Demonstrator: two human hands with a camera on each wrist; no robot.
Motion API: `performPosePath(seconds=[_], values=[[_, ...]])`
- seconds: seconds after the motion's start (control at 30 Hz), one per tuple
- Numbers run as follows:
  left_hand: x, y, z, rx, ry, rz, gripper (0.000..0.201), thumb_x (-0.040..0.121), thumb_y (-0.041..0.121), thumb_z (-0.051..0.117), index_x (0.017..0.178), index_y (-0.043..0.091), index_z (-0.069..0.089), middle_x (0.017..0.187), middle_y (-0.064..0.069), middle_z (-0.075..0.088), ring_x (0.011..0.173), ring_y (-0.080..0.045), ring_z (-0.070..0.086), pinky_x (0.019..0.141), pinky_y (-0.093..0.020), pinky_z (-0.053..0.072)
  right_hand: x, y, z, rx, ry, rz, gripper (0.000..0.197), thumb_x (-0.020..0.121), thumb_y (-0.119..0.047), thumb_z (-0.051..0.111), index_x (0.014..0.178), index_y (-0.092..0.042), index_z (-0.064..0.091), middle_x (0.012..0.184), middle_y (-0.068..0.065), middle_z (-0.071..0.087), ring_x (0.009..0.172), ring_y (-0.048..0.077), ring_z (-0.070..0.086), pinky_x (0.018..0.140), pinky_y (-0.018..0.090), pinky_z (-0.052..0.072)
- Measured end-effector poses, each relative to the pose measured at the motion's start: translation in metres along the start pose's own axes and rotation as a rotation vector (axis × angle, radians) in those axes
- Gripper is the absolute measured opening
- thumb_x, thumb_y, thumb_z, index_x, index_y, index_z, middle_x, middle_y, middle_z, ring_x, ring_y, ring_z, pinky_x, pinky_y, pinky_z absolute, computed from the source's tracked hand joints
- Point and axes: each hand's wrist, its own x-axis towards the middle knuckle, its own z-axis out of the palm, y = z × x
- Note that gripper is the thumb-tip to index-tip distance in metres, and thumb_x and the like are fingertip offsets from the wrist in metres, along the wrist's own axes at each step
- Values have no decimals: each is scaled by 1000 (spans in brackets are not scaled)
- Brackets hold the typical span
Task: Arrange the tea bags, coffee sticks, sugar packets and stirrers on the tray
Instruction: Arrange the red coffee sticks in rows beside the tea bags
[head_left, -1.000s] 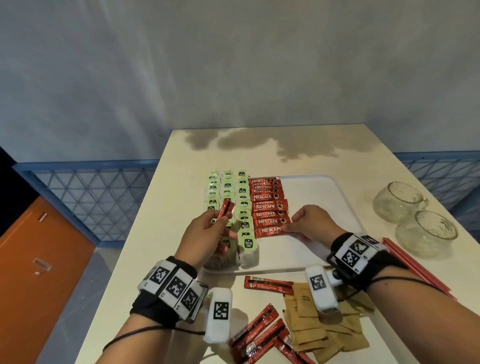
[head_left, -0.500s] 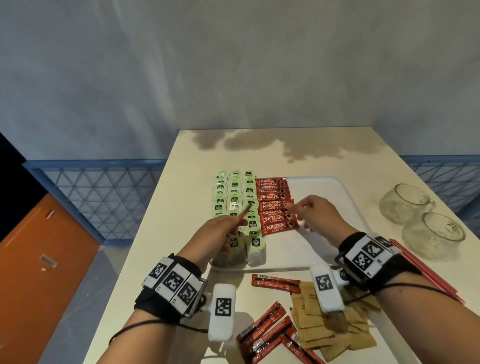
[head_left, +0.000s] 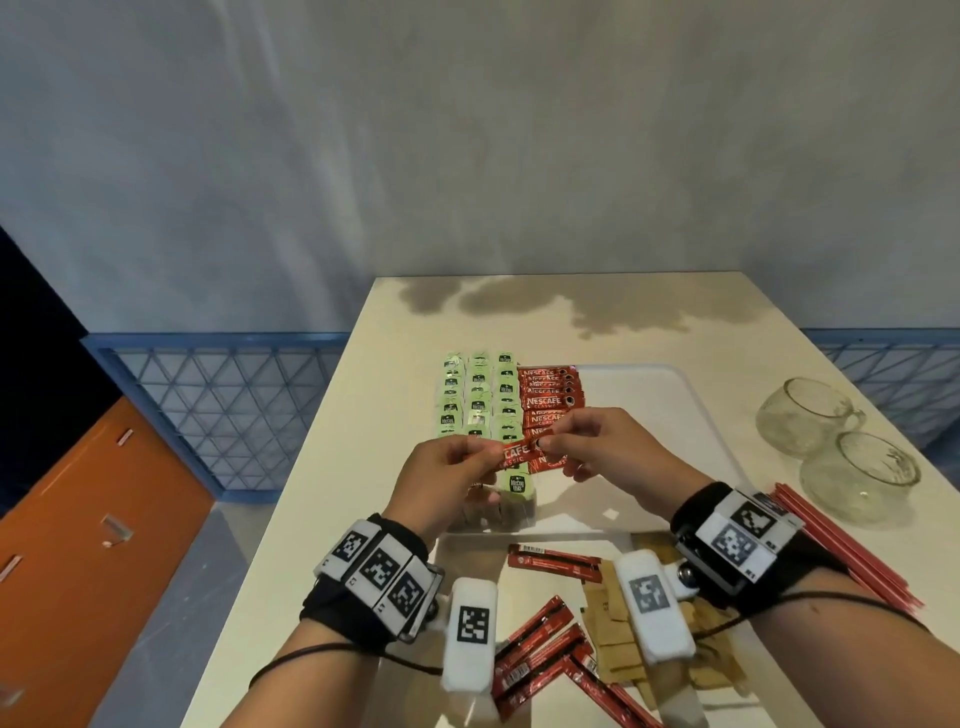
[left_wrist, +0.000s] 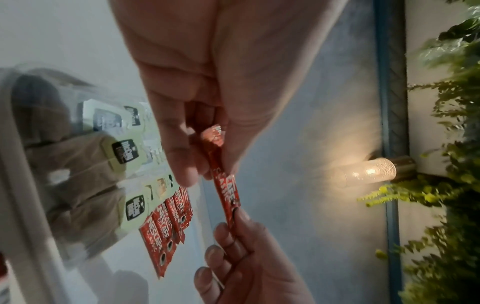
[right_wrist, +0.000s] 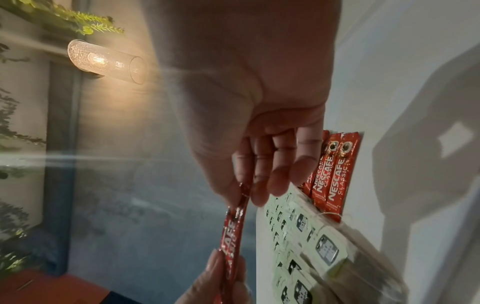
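Both hands hold one red coffee stick (head_left: 514, 457) level above the white tray (head_left: 654, 400). My left hand (head_left: 485, 457) pinches its left end and my right hand (head_left: 545, 441) pinches its right end. The left wrist view shows the stick (left_wrist: 224, 185) between thumb and fingers, and the right wrist view shows it (right_wrist: 231, 230) hanging from my right fingertips. Green tea bags (head_left: 478, 395) lie in three columns on the tray's left, with a column of coffee sticks (head_left: 550, 400) beside them. Part of that column is hidden behind my hands.
Loose coffee sticks (head_left: 540, 644) and brown sugar packets (head_left: 613, 634) lie on the table in front of the tray. Red stirrers (head_left: 841, 551) lie at the right beside two glass cups (head_left: 857, 478). The tray's right half is bare.
My left hand swung the stick from upright over the tea bags to level. My right hand left the column on the tray, rose and took the stick's other end.
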Motion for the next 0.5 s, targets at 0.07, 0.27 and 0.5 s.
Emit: performPosePath(seconds=[0.07, 0.27, 0.5], values=[[-2, 1, 2, 40, -9, 20, 6, 89, 10, 69, 91, 7, 73, 85, -9, 72, 72, -13, 66, 57, -21, 53, -3, -4, 3, -44, -51, -14, 17, 83, -22, 75, 91, -7, 75, 86, 12, 72, 67, 12, 61, 64, 25, 51], [-4, 6, 12, 127, 2, 126, 3, 88, 13, 70, 89, 11, 72, 78, -5, 71, 67, -8, 66, 60, -24, 56, -5, -9, 7, -55, -73, -47, 20, 78, -25, 81, 84, -7, 76, 74, 6, 71, 59, 10, 60, 59, 23, 52], [4, 6, 13, 105, 19, 105, 4, 90, 10, 68, 90, 11, 72, 75, -3, 68, 63, -8, 63, 57, -24, 55, -2, -2, -12, 50, -24, -17, 15, 84, -12, 74, 93, 0, 73, 74, 6, 71, 62, 13, 62, 62, 23, 55]])
